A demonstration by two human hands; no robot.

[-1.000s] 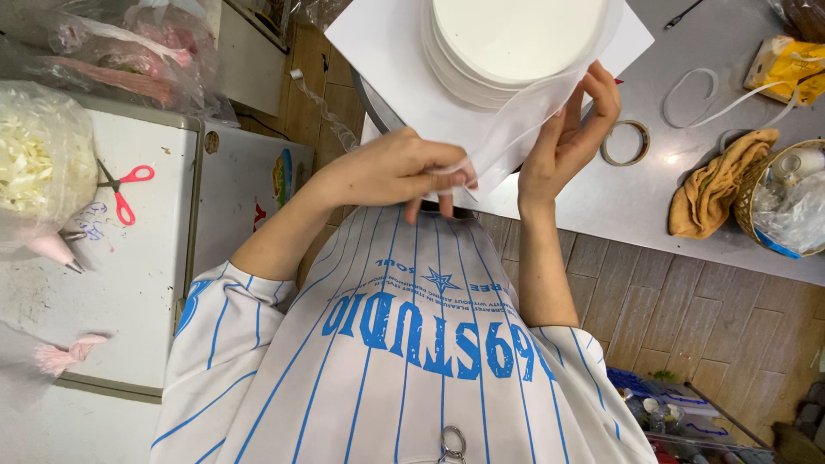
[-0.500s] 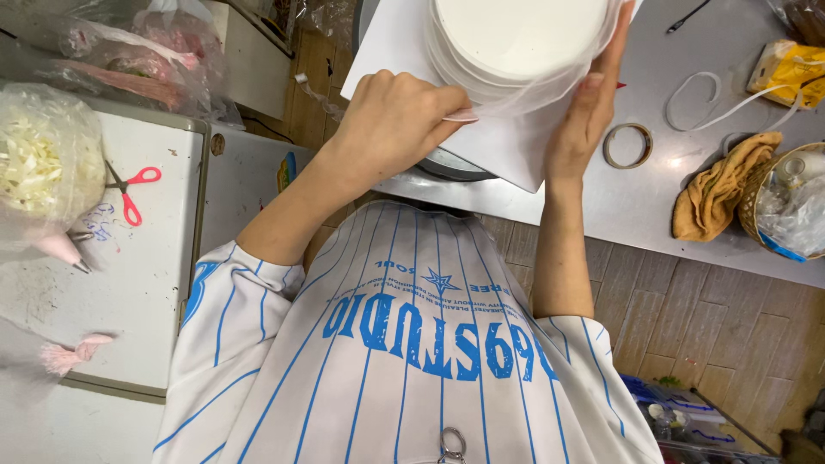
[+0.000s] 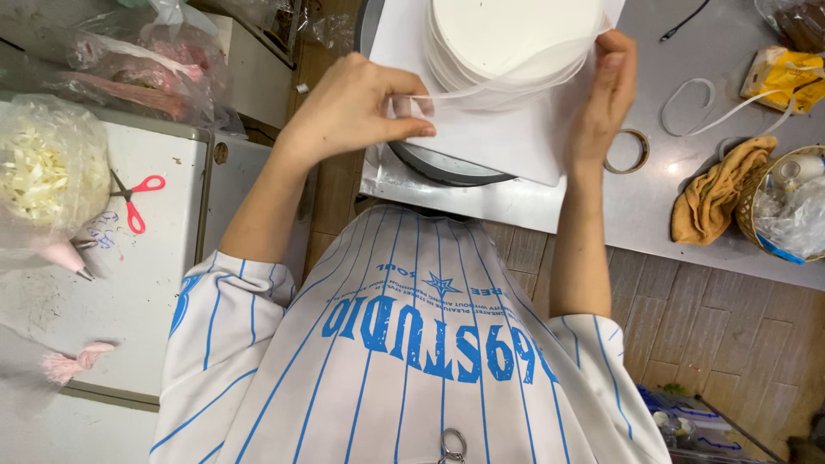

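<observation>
A round white cake (image 3: 516,34) stands on a square white board (image 3: 507,142), which rests on a dark turntable (image 3: 447,167) on the steel counter. A thin clear strip (image 3: 507,86) curves around the near side of the cake. My left hand (image 3: 357,107) pinches one end of the strip at the cake's left side. My right hand (image 3: 606,94) is upright, fingers together, holding the strip's other end against the cake's right side. The far half of the cake is out of frame.
On the steel counter (image 3: 653,206) lie a tape roll (image 3: 627,152), a white band (image 3: 692,107), a yellow cloth (image 3: 713,193), a yellow packet (image 3: 786,73) and a basket (image 3: 786,206). Left, a white table (image 3: 163,283) holds red-handled scissors (image 3: 133,198), pink piping bags (image 3: 64,253) and plastic bags (image 3: 47,176).
Both hands have risen from the board's near corner to the sides of the cake. The clear strip now spans between them around the cake's near side.
</observation>
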